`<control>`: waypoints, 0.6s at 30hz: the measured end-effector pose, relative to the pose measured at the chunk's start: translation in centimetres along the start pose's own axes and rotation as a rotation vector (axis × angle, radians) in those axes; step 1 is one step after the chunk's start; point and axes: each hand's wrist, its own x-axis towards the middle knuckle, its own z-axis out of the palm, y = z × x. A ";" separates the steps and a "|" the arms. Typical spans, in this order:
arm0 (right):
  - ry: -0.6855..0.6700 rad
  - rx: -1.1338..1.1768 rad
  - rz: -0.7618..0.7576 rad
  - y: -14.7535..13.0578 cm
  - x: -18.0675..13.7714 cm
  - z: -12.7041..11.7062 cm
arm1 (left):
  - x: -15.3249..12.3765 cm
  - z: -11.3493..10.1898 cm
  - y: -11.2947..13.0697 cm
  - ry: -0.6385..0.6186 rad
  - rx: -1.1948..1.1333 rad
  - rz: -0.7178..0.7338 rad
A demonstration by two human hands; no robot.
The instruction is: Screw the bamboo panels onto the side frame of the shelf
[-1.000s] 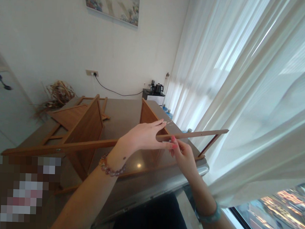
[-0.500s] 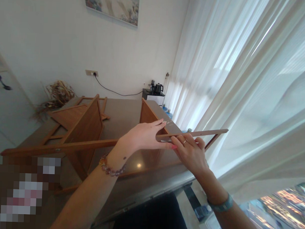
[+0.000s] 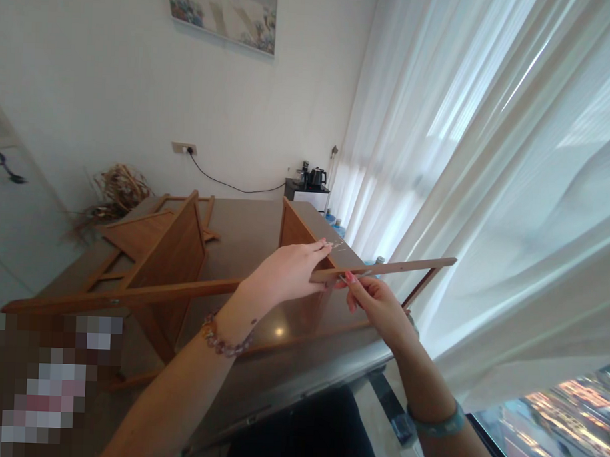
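Observation:
A long wooden rail of a partly assembled wooden frame runs across the view, with an upright wooden panel meeting it near my hands. My left hand is closed around the rail at that joint, its thumb below and its fingers over the top. Just to the right, my right hand pinches a thin metal rod, which looks like a hex key, against the near side of the rail. The rod's working tip is too small to make out.
A second wooden panel stands at the left, with more wooden parts behind it on the brown table. Small hardware pieces lie past my left hand. White curtains hang at the right; a kettle stands at the back.
My right hand has turned and shifted slightly down, its fingers moving off the top of the rail into a pinch with the metal rod now showing. My left hand keeps its hold.

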 end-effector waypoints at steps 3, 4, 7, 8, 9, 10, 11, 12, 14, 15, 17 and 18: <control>0.113 -0.114 0.014 0.6 -0.3 0.0 | 0.0 0.0 0.0 -0.004 0.004 0.004; 0.184 -0.207 0.013 0.8 -0.4 -0.1 | 0.0 0.0 0.1 -0.005 0.005 0.003; 0.501 -0.591 -0.103 1.0 -0.9 -0.2 | -0.1 0.0 0.1 0.002 0.011 0.003; 0.606 -0.721 -0.175 1.0 -1.1 -0.2 | -0.1 0.1 0.1 0.005 0.012 0.004; 0.694 -0.838 -0.249 1.0 -1.1 -0.2 | -0.1 0.1 0.0 0.006 0.013 0.004; 0.758 -0.941 -0.316 1.0 -1.2 -0.1 | -0.1 0.1 0.0 0.008 0.015 0.003; 0.799 -1.035 -0.371 0.9 -1.3 -0.1 | -0.1 0.1 0.0 0.010 0.018 0.001; 0.823 -1.118 -0.411 0.8 -1.3 0.0 | -0.1 0.2 0.0 0.015 0.023 -0.003; 0.828 -1.233 -0.465 0.6 -1.4 0.1 | 0.0 0.2 0.1 0.029 0.034 -0.005; 0.817 -1.262 -0.488 0.6 -1.5 0.2 | 0.0 0.3 0.1 0.037 0.037 -0.002; 0.784 -1.269 -0.522 0.7 -1.6 0.4 | -0.1 0.4 0.1 0.054 0.039 0.007; 0.761 -1.248 -0.533 0.7 -1.6 0.6 | -0.1 0.4 0.1 0.061 0.042 0.010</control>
